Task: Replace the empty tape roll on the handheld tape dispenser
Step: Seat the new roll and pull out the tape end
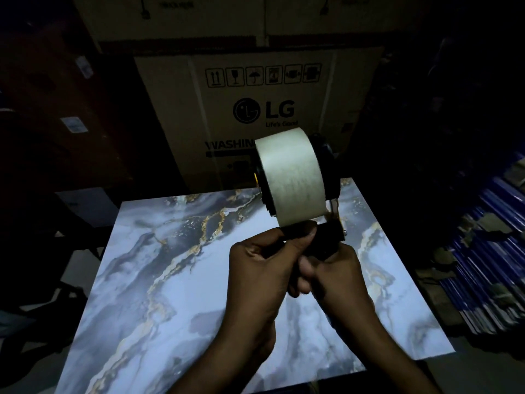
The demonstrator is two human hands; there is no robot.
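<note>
Both hands hold the tape dispenser: right hand wrapped round its lower end, left hand pinching it at 6 o'clock of the tape roll. Roll looks seated; threading comes next, I reckon.

Obs.: your left hand and right hand are both bare. Your left forearm and right forearm are bare too, from the wrist down to the lower edge of the view. Creases show across the knuckles and at the wrists. Light is low, so you cannot make out finer detail on fingers or nails.
</note>
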